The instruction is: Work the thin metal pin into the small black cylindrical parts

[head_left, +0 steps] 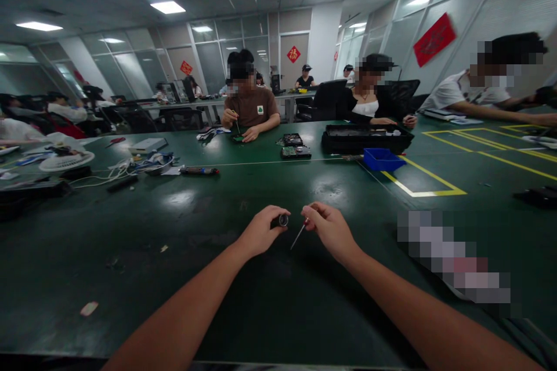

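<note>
Head view: above the dark green table [243,313], the left hand [262,233] holds a small dark cylinder with a metallic rim [284,220], its grip closed between thumb and fingers, round end facing the camera, seemingly for visibility. Just beside it, the right hand's [331,231] grip pinches a thin red-handled metal screwdriver [299,236], tip down, probably for fine control. Beyond, a blue plastic bin [385,163] sits before a long black tray [348,142].

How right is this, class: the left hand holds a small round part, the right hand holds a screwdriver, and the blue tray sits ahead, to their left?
The tray's side is wrong. The left hand holds a small round part and the right hand holds a screwdriver, as stated, but the head view shows the blue tray ahead, to their right.
</note>
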Demonstrator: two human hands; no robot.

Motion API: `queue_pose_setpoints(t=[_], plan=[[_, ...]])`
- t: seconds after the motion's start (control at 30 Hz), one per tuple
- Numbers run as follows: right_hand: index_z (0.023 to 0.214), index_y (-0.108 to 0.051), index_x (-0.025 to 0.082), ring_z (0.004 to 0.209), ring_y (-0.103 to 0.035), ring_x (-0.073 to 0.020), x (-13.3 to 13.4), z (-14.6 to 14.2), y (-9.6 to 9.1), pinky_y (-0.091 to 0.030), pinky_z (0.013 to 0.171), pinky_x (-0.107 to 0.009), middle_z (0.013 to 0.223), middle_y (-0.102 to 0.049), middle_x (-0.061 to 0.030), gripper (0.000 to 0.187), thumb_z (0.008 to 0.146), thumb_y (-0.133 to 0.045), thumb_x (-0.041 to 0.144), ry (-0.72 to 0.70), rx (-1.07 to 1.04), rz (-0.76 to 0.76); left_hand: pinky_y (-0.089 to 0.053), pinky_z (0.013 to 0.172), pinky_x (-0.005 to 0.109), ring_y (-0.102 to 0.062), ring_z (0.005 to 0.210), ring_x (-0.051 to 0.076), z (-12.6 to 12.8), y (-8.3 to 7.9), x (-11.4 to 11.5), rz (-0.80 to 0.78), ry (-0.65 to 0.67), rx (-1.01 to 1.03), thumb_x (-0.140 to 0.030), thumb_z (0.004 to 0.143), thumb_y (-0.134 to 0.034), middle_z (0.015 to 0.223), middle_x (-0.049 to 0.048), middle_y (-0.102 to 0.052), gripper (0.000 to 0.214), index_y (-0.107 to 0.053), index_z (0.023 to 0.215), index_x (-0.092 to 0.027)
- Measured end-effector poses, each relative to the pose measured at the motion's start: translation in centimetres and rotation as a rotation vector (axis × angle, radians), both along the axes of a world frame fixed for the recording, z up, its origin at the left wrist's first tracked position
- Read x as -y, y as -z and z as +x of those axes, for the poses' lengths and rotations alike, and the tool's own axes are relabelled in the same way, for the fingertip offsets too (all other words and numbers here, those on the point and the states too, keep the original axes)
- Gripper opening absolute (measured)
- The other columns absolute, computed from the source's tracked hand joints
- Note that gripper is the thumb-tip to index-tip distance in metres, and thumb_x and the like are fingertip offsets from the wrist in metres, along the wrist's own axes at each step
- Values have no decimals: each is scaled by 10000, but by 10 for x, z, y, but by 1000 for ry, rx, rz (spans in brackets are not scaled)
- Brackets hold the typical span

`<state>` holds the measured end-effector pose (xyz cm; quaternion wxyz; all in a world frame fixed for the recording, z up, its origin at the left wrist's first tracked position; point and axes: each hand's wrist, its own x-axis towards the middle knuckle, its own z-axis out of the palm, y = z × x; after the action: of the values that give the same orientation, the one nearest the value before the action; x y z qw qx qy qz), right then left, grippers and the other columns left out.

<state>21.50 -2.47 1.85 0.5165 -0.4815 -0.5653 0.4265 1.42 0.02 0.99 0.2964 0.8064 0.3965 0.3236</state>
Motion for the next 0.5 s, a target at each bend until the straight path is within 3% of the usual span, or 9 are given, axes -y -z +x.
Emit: queue_pose_setpoints(t=[0.17,0.33,0.5], plan=[[970,-668,206,620,-631,-170,1,-2,-5,-534,638,-356,806,-673,-35,358,806,-661,525,21,-268,29,-426,1034,411,-600,1134,248,-15,6,-8,-36,-126,25,-173,816,-679,1204,69,-668,385,-645,1196,-226],[961,-659,205,670,-649,-171,-2,-1,-5,-562,694,-380,866,-682,-44,353,800,-683,518,73,-292,45,-419,1048,398,-601,1150,236,-16,11,-11,-26,-163,12,-243,852,-669,1220,29,-674,379,-637,1229,-266],[953,-670,205,668,-646,-169,-2,0,-3,-558,675,-362,873,-687,-48,326,807,-677,496,34,-246,46,-411,1054,407,-592,1163,237,-15,12,-11,-30,-189,9,-257,867,-654,1241,31,-663,390,-618,1256,-273]])
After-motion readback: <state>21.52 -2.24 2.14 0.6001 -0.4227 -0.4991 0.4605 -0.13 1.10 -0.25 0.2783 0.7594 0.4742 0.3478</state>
